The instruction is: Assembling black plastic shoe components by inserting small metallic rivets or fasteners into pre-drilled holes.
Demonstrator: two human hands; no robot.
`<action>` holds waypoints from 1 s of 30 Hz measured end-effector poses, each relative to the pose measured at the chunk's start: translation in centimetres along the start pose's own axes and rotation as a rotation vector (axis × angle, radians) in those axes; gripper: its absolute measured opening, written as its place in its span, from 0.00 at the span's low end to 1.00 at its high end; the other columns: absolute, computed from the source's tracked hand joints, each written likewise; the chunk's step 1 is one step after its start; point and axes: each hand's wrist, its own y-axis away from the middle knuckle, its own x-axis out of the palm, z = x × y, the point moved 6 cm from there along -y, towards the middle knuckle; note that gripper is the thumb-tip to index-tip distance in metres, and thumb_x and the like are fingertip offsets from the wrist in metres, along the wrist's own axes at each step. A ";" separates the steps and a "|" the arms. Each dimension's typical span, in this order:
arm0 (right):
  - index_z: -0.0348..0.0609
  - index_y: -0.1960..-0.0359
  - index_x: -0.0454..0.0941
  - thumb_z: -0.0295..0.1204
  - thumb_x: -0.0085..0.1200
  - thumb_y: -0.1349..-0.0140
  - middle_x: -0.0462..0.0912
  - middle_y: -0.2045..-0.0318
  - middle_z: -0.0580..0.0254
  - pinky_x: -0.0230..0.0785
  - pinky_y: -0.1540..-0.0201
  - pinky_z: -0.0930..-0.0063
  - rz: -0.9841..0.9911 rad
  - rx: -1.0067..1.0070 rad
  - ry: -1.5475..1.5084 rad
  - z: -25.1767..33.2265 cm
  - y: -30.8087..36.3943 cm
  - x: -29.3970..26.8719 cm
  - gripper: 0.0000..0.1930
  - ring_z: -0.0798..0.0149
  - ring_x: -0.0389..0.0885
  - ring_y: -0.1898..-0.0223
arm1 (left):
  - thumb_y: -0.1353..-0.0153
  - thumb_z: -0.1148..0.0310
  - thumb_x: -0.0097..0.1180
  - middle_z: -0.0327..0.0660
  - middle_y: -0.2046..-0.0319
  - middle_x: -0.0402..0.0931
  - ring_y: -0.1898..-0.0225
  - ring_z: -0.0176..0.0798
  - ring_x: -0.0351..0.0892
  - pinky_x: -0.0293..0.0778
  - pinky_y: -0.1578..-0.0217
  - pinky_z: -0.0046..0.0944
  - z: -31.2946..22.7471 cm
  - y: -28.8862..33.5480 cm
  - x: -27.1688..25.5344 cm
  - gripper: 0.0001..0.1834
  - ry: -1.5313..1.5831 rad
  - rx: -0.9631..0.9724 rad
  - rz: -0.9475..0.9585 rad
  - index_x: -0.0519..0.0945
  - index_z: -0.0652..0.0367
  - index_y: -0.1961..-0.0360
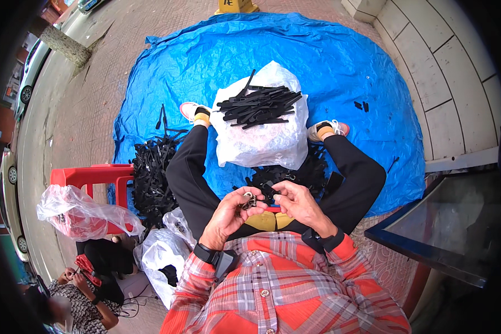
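My left hand (226, 216) is closed around a small metal ring-shaped piece (249, 200); its exact kind is too small to tell. Close beside it, my right hand (301, 205) pinches a small black strap piece (269, 191) between thumb and fingers. The two pieces almost meet, and I cannot tell if they touch. Just beyond my hands, many loose black strips (295, 177) are heaped between my legs. Farther out, a pile of long black straps (260, 106) lies on top of a stuffed white plastic bag (256, 146) between my feet.
A blue tarp (367, 72) covers the ground. Another black strap heap (152, 175) lies left, near a red plastic stool (89, 177) and a white bag (160, 253). A co-worker (89, 295) sits at lower left. A dark-framed panel (440, 222) stands right, near a tiled wall (442, 72).
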 end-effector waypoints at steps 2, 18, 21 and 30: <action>0.35 0.57 0.71 0.23 0.49 0.42 0.73 0.78 0.68 0.61 0.84 0.85 -0.008 0.023 -0.014 -0.5 0.2 -0.1 0.11 0.79 0.70 0.82 | 0.38 0.73 0.45 0.52 0.62 0.74 0.65 0.43 0.79 0.79 0.64 0.32 -0.2 0.4 0.3 0.11 -0.037 0.005 -0.015 0.70 0.69 0.58; 0.33 0.56 0.71 0.23 0.50 0.42 0.72 0.78 0.68 0.61 0.83 0.85 -0.041 0.000 -0.201 0.8 0.1 0.4 0.12 0.79 0.69 0.81 | 0.40 0.61 0.52 0.41 0.77 0.72 0.80 0.29 0.70 0.63 0.85 0.23 -0.7 0.1 0.6 0.16 -0.032 0.083 0.099 0.74 0.66 0.64; 0.33 0.56 0.71 0.24 0.50 0.42 0.72 0.79 0.68 0.61 0.84 0.85 -0.043 -0.012 -0.211 0.4 0.0 0.6 0.13 0.79 0.69 0.81 | 0.40 0.63 0.52 0.37 0.80 0.70 0.83 0.26 0.65 0.58 0.86 0.22 -0.7 -0.3 0.6 0.14 -0.085 0.124 -0.008 0.75 0.66 0.67; 0.32 0.56 0.71 0.25 0.50 0.41 0.77 0.76 0.63 0.63 0.83 0.85 0.089 0.065 -0.145 0.2 0.1 2.3 0.12 0.79 0.71 0.81 | 0.41 0.65 0.54 0.32 0.85 0.67 0.88 0.22 0.58 0.51 0.89 0.22 -0.8 -0.8 -0.4 0.10 -0.176 0.227 -0.294 0.78 0.63 0.66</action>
